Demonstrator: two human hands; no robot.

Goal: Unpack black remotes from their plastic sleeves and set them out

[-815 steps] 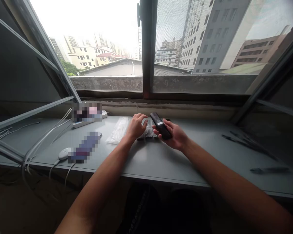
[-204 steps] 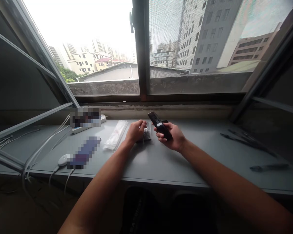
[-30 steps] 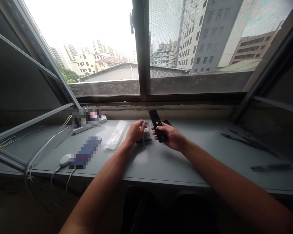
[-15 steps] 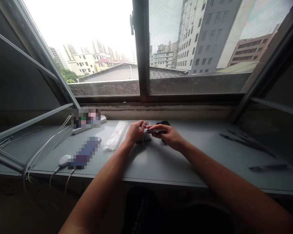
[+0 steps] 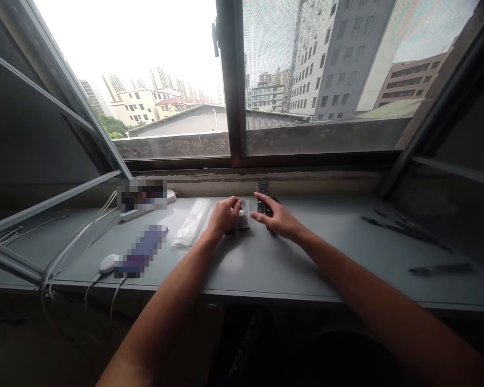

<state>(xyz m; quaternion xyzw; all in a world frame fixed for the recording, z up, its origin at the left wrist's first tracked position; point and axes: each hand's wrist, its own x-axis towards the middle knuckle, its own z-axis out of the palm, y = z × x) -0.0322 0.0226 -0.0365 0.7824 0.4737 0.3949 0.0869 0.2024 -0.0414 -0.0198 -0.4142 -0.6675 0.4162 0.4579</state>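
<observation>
My right hand [image 5: 280, 217] grips a black remote control [image 5: 263, 206], its button side facing me and its far end rising past the back edge of the desk. Part of the remote is behind my fingers. Under that hand a dark object [image 5: 273, 230] shows only at its edge. My left hand [image 5: 225, 215] is closed with bent fingers at a small clear plastic bag [image 5: 244, 216]. Dark contents show through the bag, too small to name. A gap separates the bag from my right hand.
Flat clear plastic sleeves [image 5: 191, 223] lie left of my left hand. Farther left are a blurred-out phone-like thing [image 5: 143, 252], a white round charger [image 5: 107, 263] and a power strip [image 5: 147, 207]. Cables hang over the desk's front edge [image 5: 266, 295]. A window stands behind.
The remote control has turned from lying edge-on between my hands to upright with its buttons showing. My right hand has moved slightly away from my left, which stays in place.
</observation>
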